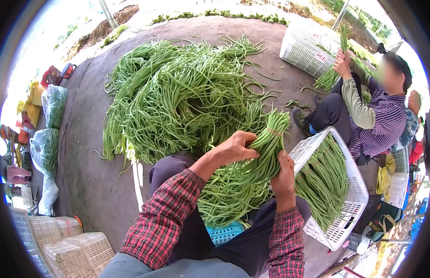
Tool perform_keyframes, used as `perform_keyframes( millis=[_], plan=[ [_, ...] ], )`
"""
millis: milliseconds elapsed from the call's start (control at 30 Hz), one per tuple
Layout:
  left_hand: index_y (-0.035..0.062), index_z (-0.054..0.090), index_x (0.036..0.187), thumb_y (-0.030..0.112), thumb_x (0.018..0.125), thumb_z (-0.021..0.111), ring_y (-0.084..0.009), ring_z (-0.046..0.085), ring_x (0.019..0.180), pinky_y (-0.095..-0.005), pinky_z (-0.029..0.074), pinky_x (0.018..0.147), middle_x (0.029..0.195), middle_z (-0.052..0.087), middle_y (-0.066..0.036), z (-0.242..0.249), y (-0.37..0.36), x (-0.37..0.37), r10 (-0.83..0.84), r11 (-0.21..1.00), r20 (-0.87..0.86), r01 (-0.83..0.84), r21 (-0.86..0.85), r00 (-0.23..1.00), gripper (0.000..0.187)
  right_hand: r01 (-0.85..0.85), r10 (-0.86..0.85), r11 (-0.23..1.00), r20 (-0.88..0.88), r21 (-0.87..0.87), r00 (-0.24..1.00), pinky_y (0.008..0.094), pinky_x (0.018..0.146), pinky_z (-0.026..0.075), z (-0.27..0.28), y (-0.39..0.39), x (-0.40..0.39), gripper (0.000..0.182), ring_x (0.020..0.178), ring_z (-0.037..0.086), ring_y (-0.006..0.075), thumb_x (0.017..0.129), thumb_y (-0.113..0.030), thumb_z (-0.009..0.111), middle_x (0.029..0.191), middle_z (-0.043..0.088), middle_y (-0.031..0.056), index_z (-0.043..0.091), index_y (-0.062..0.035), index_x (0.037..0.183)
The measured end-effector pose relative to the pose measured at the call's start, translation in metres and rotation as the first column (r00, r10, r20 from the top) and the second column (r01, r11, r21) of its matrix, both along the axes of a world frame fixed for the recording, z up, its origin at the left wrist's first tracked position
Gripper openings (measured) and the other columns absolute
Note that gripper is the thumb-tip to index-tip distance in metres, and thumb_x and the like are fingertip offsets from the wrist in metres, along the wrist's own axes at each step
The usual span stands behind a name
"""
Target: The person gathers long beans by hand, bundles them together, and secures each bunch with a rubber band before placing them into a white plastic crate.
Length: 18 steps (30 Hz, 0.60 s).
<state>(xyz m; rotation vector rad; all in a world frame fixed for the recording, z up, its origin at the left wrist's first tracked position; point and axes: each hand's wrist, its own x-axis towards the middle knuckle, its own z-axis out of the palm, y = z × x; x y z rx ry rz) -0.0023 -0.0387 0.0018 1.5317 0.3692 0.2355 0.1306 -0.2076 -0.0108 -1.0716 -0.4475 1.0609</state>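
Note:
A bundle of long green beans (269, 148) is held up in front of my lap, with a reddish band around it near the top. My left hand (237, 147) grips its left side, fingers bent against the beans. From the right, my right hand (283, 176) is closed around the bundle, thumb up; the beans hide part of its fingers. Loose long beans (229, 197) lie below, between my knees, over a blue crate (224, 233). Beside my right knee, a white crate (358, 199) holds several banded bean bundles (322, 178).
A large heap of long beans (178, 97) covers the ground ahead. At right sits a co-worker (372, 111) holding up a bean bunch (344, 39), near another white crate (303, 51). Plastic-wrapped bundles (50, 148) and stacked crates (76, 250) stand at left.

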Motion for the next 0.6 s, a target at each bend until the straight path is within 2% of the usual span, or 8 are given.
perform_keyframes(
  millis=[33, 133, 200, 300, 367, 400, 467, 600],
  plan=[
    [-0.0069, 0.066, 0.101, 0.013, 0.077, 0.071, -0.0073, 0.053, 0.072, -0.0273, 0.044, 0.063, 0.080, 0.063, -0.001, 0.010, 0.003, -0.003, -0.007, 0.996, -0.131, 0.019, 0.088, 0.991, 0.031, 0.017, -0.015, 0.999, -0.071, 0.037, 0.997, 0.0307, 0.084, 0.059, 0.002, 0.000, 0.000, 0.040, 0.094, 0.072, 0.0178, 0.109, -0.029, 0.047, 0.112, 0.072, 0.0124, 0.060, 0.0060, 0.125],
    [-0.0070, 0.066, 0.101, 0.013, 0.076, 0.069, -0.0069, 0.051, 0.071, -0.0273, 0.043, 0.063, 0.077, 0.061, 0.000, -0.003, 0.001, 0.000, 0.036, 0.987, -0.146, -0.013, 0.159, 0.989, 0.032, -0.016, 0.015, 1.000, 0.030, 0.018, 0.999, 0.0307, 0.083, 0.059, 0.002, -0.001, 0.001, 0.040, 0.093, 0.072, 0.0178, 0.109, -0.028, 0.046, 0.111, 0.072, 0.0125, 0.060, 0.0058, 0.124],
    [-0.0070, 0.066, 0.099, 0.012, 0.075, 0.070, -0.0065, 0.050, 0.069, -0.0267, 0.042, 0.061, 0.075, 0.059, 0.000, -0.011, -0.006, 0.002, 0.063, 0.992, -0.071, -0.055, 0.118, 0.995, 0.031, 0.000, 0.001, 1.000, -0.053, 0.013, 0.999, 0.0311, 0.083, 0.059, 0.005, 0.000, -0.001, 0.039, 0.093, 0.072, 0.0180, 0.109, -0.028, 0.046, 0.112, 0.072, 0.0127, 0.060, 0.0059, 0.124],
    [-0.0078, 0.063, 0.093, 0.017, 0.069, 0.070, -0.0139, 0.051, 0.068, -0.0331, 0.043, 0.062, 0.073, 0.058, -0.010, -0.011, -0.010, 0.003, 0.101, 0.995, -0.004, -0.101, -0.014, 0.995, 0.035, 0.011, -0.009, 0.999, -0.054, 0.039, 0.999, 0.0312, 0.083, 0.059, -0.001, -0.001, 0.001, 0.039, 0.094, 0.072, 0.0180, 0.109, -0.027, 0.046, 0.112, 0.071, 0.0128, 0.060, 0.0059, 0.124],
    [-0.0063, 0.065, 0.095, 0.012, 0.073, 0.072, -0.0084, 0.055, 0.069, -0.0290, 0.045, 0.061, 0.074, 0.061, -0.001, -0.013, -0.009, 0.003, 0.129, 0.969, -0.071, -0.110, 0.219, 0.989, 0.029, 0.011, -0.009, 1.000, -0.094, 0.027, 0.996, 0.0311, 0.084, 0.059, 0.001, 0.000, -0.001, 0.039, 0.094, 0.072, 0.0180, 0.109, -0.027, 0.046, 0.112, 0.071, 0.0126, 0.061, 0.0059, 0.124],
    [-0.0063, 0.065, 0.095, 0.012, 0.073, 0.072, -0.0084, 0.055, 0.069, -0.0290, 0.045, 0.061, 0.074, 0.061, -0.001, -0.013, -0.009, 0.003, 0.129, 0.970, -0.073, -0.111, 0.218, 0.989, 0.029, 0.010, -0.008, 1.000, -0.095, 0.026, 0.995, 0.0311, 0.084, 0.059, 0.002, 0.000, -0.001, 0.039, 0.094, 0.072, 0.0180, 0.109, -0.027, 0.046, 0.112, 0.071, 0.0126, 0.061, 0.0059, 0.124],
    [-0.0062, 0.064, 0.096, 0.010, 0.073, 0.070, -0.0104, 0.058, 0.069, -0.0300, 0.046, 0.061, 0.073, 0.063, -0.004, -0.011, -0.008, 0.004, 0.182, 0.861, -0.035, -0.143, 0.488, 0.983, 0.029, 0.044, -0.041, 0.999, -0.087, 0.024, 0.995, 0.0312, 0.084, 0.059, 0.003, 0.000, 0.000, 0.038, 0.095, 0.072, 0.0181, 0.109, -0.026, 0.047, 0.113, 0.071, 0.0125, 0.060, 0.0061, 0.124],
    [-0.0064, 0.065, 0.097, 0.010, 0.073, 0.069, -0.0125, 0.060, 0.068, -0.0307, 0.046, 0.060, 0.072, 0.065, -0.006, 0.003, 0.002, 0.000, 0.158, 0.871, -0.069, -0.106, 0.480, 0.985, 0.029, 0.072, -0.064, 0.994, -0.098, 0.078, 0.993, 0.0314, 0.085, 0.059, -0.007, -0.002, 0.008, 0.039, 0.095, 0.072, 0.0182, 0.109, -0.026, 0.048, 0.114, 0.071, 0.0124, 0.060, 0.0065, 0.125]
  ],
)
